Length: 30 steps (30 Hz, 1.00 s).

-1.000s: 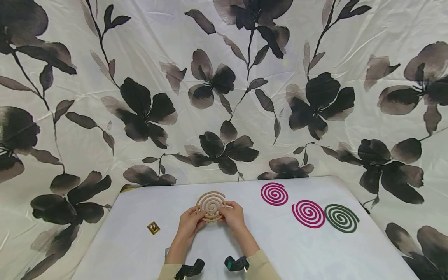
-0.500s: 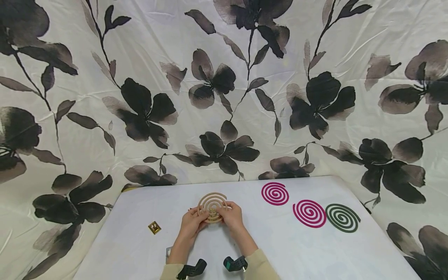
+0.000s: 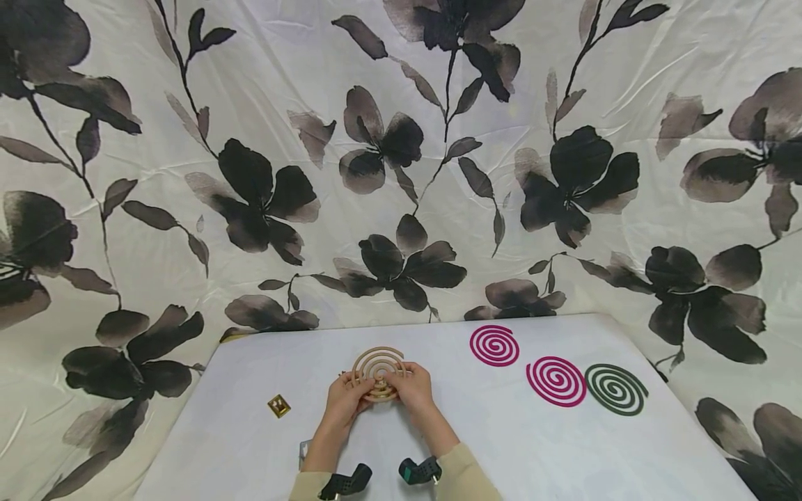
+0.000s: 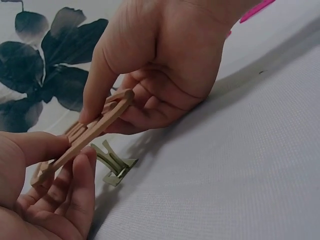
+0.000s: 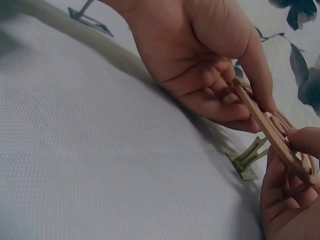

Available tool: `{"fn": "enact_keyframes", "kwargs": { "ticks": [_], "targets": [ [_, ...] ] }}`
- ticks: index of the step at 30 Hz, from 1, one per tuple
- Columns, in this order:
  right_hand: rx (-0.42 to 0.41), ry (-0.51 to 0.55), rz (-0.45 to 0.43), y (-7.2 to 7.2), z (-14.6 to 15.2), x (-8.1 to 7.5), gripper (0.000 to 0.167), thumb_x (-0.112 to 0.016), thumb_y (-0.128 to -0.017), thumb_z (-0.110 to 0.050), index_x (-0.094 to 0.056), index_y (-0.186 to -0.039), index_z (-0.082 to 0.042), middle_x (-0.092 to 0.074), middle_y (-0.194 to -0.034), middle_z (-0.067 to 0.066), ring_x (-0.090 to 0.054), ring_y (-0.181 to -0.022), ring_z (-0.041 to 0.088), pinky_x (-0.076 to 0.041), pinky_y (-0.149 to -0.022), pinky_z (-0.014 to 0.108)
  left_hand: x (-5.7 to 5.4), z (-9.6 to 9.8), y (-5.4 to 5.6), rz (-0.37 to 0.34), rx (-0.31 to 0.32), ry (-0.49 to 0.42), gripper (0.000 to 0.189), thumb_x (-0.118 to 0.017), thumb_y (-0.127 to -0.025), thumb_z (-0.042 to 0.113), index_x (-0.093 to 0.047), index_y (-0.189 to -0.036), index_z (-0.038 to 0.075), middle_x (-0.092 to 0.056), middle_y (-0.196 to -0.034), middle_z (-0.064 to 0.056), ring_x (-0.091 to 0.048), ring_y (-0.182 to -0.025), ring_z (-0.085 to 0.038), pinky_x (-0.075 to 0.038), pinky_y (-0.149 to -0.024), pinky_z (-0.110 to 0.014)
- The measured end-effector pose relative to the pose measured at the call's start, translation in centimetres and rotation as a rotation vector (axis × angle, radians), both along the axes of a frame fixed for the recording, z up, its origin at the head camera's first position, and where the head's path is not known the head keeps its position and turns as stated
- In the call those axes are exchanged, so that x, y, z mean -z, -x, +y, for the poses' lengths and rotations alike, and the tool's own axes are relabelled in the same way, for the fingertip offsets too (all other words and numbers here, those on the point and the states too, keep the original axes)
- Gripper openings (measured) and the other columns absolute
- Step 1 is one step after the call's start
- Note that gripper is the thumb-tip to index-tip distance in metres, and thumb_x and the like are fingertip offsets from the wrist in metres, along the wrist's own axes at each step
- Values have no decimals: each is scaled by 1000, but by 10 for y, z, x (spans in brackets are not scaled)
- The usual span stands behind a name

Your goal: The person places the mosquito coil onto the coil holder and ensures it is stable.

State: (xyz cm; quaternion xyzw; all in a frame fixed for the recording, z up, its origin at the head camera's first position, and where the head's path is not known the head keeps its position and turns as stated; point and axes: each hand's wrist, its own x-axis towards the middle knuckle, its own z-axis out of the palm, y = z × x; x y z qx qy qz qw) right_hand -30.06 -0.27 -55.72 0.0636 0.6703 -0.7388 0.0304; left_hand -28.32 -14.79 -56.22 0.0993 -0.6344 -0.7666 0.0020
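Both hands hold a tan mosquito coil point(image 3: 380, 353) near the middle of the table. In the head view, my left hand point(image 3: 344, 403) pinches its left side and my right hand point(image 3: 415, 391) its right, thumbs on top near the centre, fingers beneath. The wrist views show the coil edge-on and tilted. Just under it stands a small gold-coloured metal coil stand point(image 4: 116, 165) with upright prongs, its square base on the table. Through the coil's rings, part of that stand shows in the head view. The coil's lower middle is partly hidden by the thumbs.
Two magenta coils point(image 3: 494, 346) and a dark green coil point(image 3: 617, 390) lie flat at the right of the white table point(image 3: 501, 445). A gold square stand point(image 3: 278, 406) is at left. A silver stand point(image 5: 91, 22) sits beside the left forearm. Floral cloth hangs behind.
The thumbs have shifted toward the coil's centre, and more of the gold stand shows through the rings. The coil has moved slightly toward me. The view has drifted a little.
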Motion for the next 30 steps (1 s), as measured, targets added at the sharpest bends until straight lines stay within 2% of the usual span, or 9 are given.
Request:
{"fn": "enact_keyframes", "kwargs": {
  "ticks": [6,12,18,26,30],
  "targets": [
    [11,-20,1,2,-1,2,32,-77,-80,-9,-63,-105,5,-63,-87,7,-54,-63,9,-45,-51,20,0,1,1,6,-13,9,41,-66,-89,0,-43,-119,-16,-66,-94,-13,-67,-77,-15,-57,-63,-24],
    [14,-49,0,1,-2,4,32,-78,-79,-10,-63,-104,5,-62,-90,7,-55,-67,10,-46,-53,20,2,2,2,-16,-29,44,41,-68,-89,4,-48,-120,-15,-66,-87,-10,-66,-71,-12,-55,-57,-22],
    [7,-53,-9,0,-2,4,32,-77,-80,-10,-63,-104,5,-62,-92,7,-57,-72,10,-47,-56,20,4,2,1,-12,-21,66,43,-68,-90,7,-50,-122,-15,-66,-93,-13,-67,-75,-13,-56,-61,-23],
    [1,-56,4,0,-3,7,30,-77,-80,-10,-62,-102,4,-62,-89,7,-56,-70,10,-47,-55,20,4,4,-1,-22,-49,175,47,-71,-89,12,-51,-124,-12,-65,-99,-14,-66,-79,-12,-56,-64,-23],
    [-5,-80,18,0,-3,8,30,-77,-79,-10,-63,-102,5,-62,-90,7,-56,-72,12,-47,-56,21,4,4,-1,-28,-50,222,46,-71,-88,13,-52,-124,-10,-65,-97,-13,-64,-77,-11,-55,-62,-22]
  ]
}}
